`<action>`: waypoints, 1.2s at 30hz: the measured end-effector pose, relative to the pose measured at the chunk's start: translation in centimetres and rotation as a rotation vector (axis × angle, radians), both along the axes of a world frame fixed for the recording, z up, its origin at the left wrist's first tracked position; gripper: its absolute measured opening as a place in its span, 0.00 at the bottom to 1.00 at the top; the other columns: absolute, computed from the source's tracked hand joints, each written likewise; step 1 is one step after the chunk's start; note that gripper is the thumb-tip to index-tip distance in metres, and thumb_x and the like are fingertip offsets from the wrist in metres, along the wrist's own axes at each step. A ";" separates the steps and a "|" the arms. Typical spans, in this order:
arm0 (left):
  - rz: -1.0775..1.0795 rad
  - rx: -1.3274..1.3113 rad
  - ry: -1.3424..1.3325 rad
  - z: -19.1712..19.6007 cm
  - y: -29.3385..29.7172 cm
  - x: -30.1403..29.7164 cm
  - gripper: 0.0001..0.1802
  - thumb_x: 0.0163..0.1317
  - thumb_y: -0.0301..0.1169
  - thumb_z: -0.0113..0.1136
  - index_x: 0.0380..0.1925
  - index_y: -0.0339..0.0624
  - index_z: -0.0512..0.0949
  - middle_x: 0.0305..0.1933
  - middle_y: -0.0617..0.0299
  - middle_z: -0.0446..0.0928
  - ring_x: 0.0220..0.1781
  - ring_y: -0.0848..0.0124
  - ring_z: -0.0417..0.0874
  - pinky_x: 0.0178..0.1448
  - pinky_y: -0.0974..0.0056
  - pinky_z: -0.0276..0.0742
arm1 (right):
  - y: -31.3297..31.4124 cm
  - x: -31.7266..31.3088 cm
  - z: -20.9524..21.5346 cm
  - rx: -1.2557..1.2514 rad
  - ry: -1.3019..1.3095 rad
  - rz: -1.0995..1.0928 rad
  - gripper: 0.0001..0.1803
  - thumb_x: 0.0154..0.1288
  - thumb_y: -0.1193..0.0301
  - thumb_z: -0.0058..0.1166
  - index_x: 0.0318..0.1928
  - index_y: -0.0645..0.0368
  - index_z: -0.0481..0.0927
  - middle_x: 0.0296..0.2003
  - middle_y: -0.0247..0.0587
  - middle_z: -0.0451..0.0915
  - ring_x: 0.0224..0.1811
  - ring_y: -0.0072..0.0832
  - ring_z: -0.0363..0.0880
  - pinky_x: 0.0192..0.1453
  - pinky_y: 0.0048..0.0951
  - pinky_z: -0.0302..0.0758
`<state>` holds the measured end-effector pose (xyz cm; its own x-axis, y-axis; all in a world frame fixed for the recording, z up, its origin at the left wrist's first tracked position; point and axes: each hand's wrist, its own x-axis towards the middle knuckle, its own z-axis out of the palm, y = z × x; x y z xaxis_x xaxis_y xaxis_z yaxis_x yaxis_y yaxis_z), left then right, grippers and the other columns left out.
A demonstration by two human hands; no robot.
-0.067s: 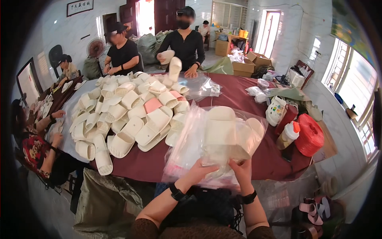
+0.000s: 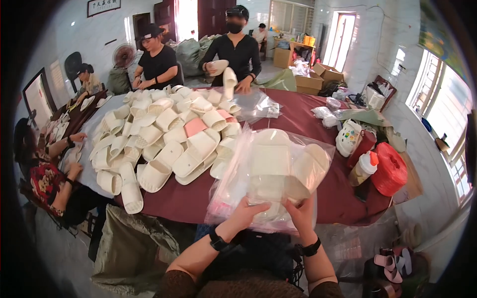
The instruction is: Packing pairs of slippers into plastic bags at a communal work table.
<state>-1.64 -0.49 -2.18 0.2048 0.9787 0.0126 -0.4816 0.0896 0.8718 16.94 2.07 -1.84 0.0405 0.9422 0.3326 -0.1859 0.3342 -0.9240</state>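
Observation:
At the table's near edge, my left hand [image 2: 248, 212] and my right hand [image 2: 299, 213] are side by side. Both are closed at the near end of a clear plastic bag [image 2: 323, 193], thumbs toward each other. Within or under its film lie two cream slide slippers: one [image 2: 270, 161] points straight away from me, the other [image 2: 311, 169] leans to the right. Several flat clear bags [image 2: 223, 193] are stacked beneath and to the left. Glare on the film hides whether my fingers also grip the slippers.
A large heap of cream slippers [image 2: 161, 164], with a few pink ones [image 2: 195, 127], covers the table's left half. On the right stand a bottle with an orange cap [image 2: 364, 168], red twine [image 2: 389, 170] and a white clog [image 2: 348, 138]. Across the table a co-worker [image 2: 233, 54] holds a slipper.
The slippers in the plastic bag have shifted slightly to the left relative to my hands. The whole view has moved a little. Both hands keep their hold.

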 end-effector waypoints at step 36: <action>0.394 -0.871 1.544 -32.3 -24.6 -28.5 0.76 0.32 0.71 0.74 0.72 0.31 0.52 0.70 0.36 0.64 0.72 0.44 0.67 0.74 0.49 0.63 | 0.8 -0.2 -2.7 0.169 -1.187 -0.031 0.31 0.46 0.62 0.68 0.53 0.63 0.81 0.56 0.49 0.78 0.58 0.48 0.73 0.64 0.44 0.71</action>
<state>-30.12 -25.10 -34.44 -0.6842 0.5900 -0.4288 0.5217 0.8067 0.2775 16.74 2.87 -4.50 -0.3533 0.8870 0.2973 0.7629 0.4571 -0.4573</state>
